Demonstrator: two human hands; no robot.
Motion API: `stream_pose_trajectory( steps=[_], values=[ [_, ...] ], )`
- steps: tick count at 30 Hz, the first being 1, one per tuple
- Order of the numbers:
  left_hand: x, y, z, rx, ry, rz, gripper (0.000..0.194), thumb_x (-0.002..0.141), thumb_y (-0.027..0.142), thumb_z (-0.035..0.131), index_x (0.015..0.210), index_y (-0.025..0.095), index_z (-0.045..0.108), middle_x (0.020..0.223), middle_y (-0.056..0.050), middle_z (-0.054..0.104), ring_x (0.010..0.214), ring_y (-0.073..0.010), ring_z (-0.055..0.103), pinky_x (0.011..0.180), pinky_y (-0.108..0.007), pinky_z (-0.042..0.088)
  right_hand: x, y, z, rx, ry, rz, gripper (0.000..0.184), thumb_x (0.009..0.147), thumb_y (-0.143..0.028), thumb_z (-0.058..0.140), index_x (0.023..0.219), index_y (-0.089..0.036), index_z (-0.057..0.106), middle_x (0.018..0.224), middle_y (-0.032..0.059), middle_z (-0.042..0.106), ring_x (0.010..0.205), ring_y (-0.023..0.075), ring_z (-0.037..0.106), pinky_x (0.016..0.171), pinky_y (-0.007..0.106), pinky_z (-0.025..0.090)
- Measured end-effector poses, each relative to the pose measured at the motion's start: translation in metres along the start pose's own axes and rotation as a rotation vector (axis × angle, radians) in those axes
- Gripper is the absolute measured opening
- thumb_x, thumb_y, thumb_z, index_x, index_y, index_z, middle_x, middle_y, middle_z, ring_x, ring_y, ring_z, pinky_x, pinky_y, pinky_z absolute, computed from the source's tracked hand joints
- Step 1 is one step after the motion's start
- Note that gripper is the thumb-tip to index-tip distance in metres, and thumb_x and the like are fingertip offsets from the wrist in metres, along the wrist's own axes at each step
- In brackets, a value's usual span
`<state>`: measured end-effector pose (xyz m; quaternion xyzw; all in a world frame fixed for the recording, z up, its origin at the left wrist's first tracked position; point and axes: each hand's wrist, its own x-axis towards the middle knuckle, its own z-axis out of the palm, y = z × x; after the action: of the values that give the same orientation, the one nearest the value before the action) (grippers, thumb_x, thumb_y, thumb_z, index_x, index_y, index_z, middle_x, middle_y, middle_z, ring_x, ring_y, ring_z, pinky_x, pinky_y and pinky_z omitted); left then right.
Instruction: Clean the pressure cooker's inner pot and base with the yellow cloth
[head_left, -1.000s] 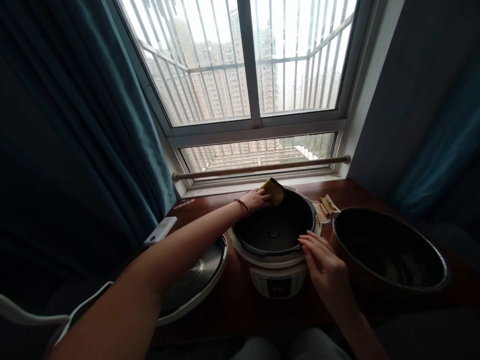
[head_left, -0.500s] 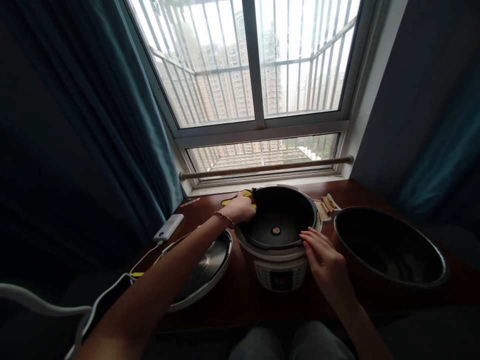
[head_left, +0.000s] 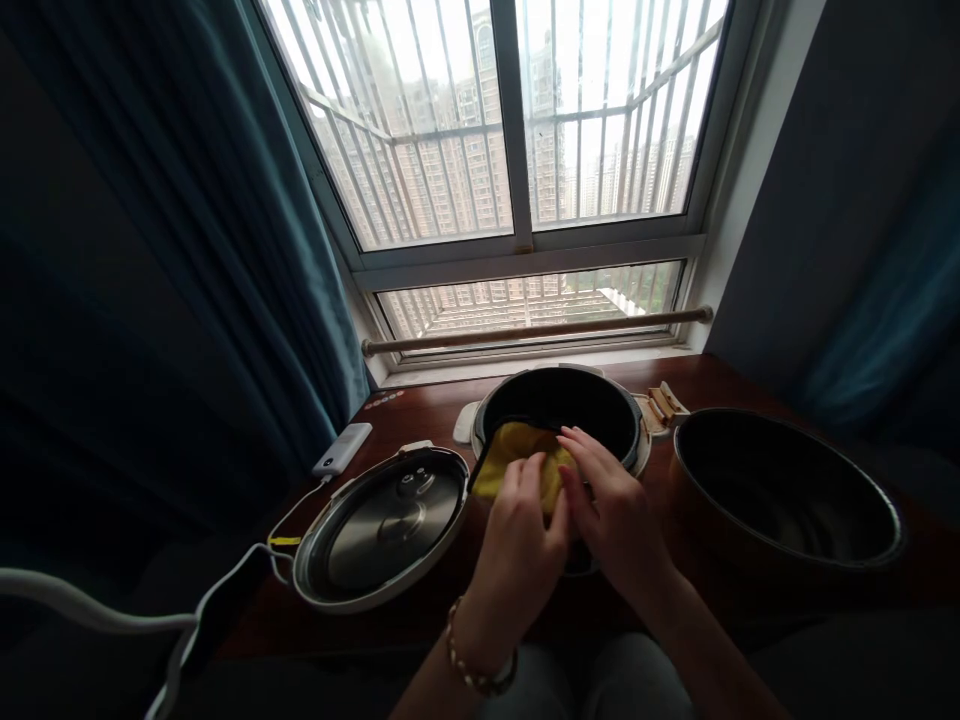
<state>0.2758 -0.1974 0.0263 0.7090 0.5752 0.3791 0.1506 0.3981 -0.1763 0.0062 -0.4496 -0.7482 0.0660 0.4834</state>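
Over the front of the electric pressure cooker (head_left: 645,450), my left hand (head_left: 521,535) grips a yellow cloth (head_left: 517,450) with a dark edge. My right hand (head_left: 611,490) meets the cloth from the other side, its fingertips on the cloth's right part. The cooker's dark inside shows behind the cloth, while its control panel is mostly hidden by my hands. To the left lies the round cooker lid (head_left: 397,520), its metal inner face up. On the right stands a large dark inner pot (head_left: 787,490), open at the top.
A white power bank (head_left: 343,450) with a cable lies at the table's left. Behind the cooker are a rail (head_left: 540,332) and a barred window. A small tan holder (head_left: 664,405) sits between cooker and pot. Blue curtains hang at both sides.
My left hand has drawn the yellow cloth from the cooker's far left rim to its front, beside my right hand. My right hand has moved left from the rim onto the cloth.
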Motion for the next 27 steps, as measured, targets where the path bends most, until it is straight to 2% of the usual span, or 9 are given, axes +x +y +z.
stream_pose_trajectory(
  steps=[3, 6, 8, 11, 13, 15, 17, 21, 27],
  values=[
    [-0.004, 0.002, -0.004, -0.324, -0.089, -0.009, 0.032, 0.086, 0.017, 0.038, 0.113, 0.020, 0.054, 0.113, -0.008, 0.062, 0.105, -0.0188, 0.058, 0.093, -0.033, 0.048, 0.010, -0.010, 0.003, -0.017, -0.165, -0.014, 0.038, 0.095, -0.034, 0.035, 0.123, -0.013, 0.053, 0.121, 0.0106, 0.058, 0.113, 0.0219, 0.052, 0.101, 0.040, 0.040],
    [-0.007, -0.010, -0.015, -0.443, -0.062, -0.100, 0.029, 0.084, 0.017, 0.039, 0.109, 0.021, 0.055, 0.112, -0.006, 0.064, 0.098, -0.0184, 0.062, 0.083, -0.031, 0.054, 0.008, -0.001, 0.002, -0.123, -0.301, 0.017, 0.031, 0.092, -0.039, 0.044, 0.103, -0.018, 0.063, 0.104, 0.0077, 0.064, 0.099, 0.0224, 0.057, 0.092, 0.040, 0.045],
    [-0.010, -0.020, -0.019, -0.340, 0.080, -0.073, 0.027, 0.086, 0.018, 0.039, 0.107, 0.021, 0.055, 0.113, -0.006, 0.063, 0.100, -0.0190, 0.062, 0.084, -0.032, 0.054, 0.004, 0.012, -0.002, -0.179, -0.331, 0.002, 0.023, 0.090, -0.037, 0.049, 0.090, -0.019, 0.064, 0.095, 0.0056, 0.065, 0.092, 0.0211, 0.058, 0.094, 0.041, 0.043],
    [-0.012, -0.033, -0.013, -0.077, 0.221, 0.145, 0.028, 0.087, 0.016, 0.040, 0.110, 0.022, 0.056, 0.122, -0.005, 0.059, 0.116, -0.0200, 0.053, 0.099, -0.038, 0.045, -0.001, 0.037, -0.014, -0.202, -0.291, -0.046, 0.019, 0.090, -0.030, 0.048, 0.088, -0.020, 0.064, 0.097, 0.0049, 0.065, 0.097, 0.0204, 0.058, 0.100, 0.039, 0.038],
    [-0.011, -0.039, -0.003, 0.048, 0.173, 0.288, 0.035, 0.087, 0.013, 0.040, 0.119, 0.021, 0.052, 0.129, -0.005, 0.054, 0.124, -0.0194, 0.046, 0.106, -0.040, 0.039, 0.002, 0.055, -0.023, -0.215, -0.249, -0.023, 0.020, 0.090, -0.027, 0.047, 0.091, -0.020, 0.065, 0.104, 0.0057, 0.064, 0.104, 0.0207, 0.056, 0.095, 0.034, 0.043],
    [-0.010, -0.044, 0.010, 0.131, 0.092, 0.371, 0.039, 0.087, 0.012, 0.041, 0.125, 0.020, 0.048, 0.130, -0.006, 0.054, 0.124, -0.0182, 0.047, 0.107, -0.039, 0.038, 0.011, 0.074, -0.029, -0.263, -0.216, 0.040, 0.018, 0.088, -0.025, 0.049, 0.091, -0.019, 0.066, 0.107, 0.0064, 0.064, 0.103, 0.0207, 0.057, 0.089, 0.031, 0.045],
    [-0.010, -0.049, 0.022, 0.200, 0.084, 0.425, 0.039, 0.086, 0.011, 0.042, 0.124, 0.018, 0.049, 0.126, -0.007, 0.058, 0.120, -0.0184, 0.050, 0.104, -0.039, 0.041, 0.028, 0.093, -0.031, -0.331, -0.222, 0.103, 0.015, 0.085, -0.021, 0.052, 0.087, -0.018, 0.067, 0.103, 0.0065, 0.065, 0.096, 0.0201, 0.060, 0.085, 0.030, 0.046],
    [-0.012, -0.057, 0.035, 0.268, 0.179, 0.494, 0.040, 0.084, 0.007, 0.043, 0.121, 0.016, 0.053, 0.123, -0.008, 0.060, 0.118, -0.0207, 0.052, 0.101, -0.041, 0.043, 0.082, 0.122, -0.017, -0.464, -0.345, 0.187, 0.011, 0.079, -0.015, 0.058, 0.076, -0.016, 0.068, 0.089, 0.0081, 0.068, 0.086, 0.0200, 0.062, 0.078, 0.027, 0.044],
    [-0.012, -0.061, 0.034, 0.266, 0.204, 0.522, 0.035, 0.085, 0.013, 0.047, 0.119, 0.016, 0.054, 0.120, -0.008, 0.062, 0.114, -0.0205, 0.056, 0.099, -0.039, 0.045, 0.166, 0.127, 0.025, -0.458, -0.511, 0.108, 0.010, 0.079, -0.019, 0.062, 0.080, -0.014, 0.071, 0.088, 0.0077, 0.069, 0.086, 0.0175, 0.061, 0.075, 0.021, 0.042]
  ],
)
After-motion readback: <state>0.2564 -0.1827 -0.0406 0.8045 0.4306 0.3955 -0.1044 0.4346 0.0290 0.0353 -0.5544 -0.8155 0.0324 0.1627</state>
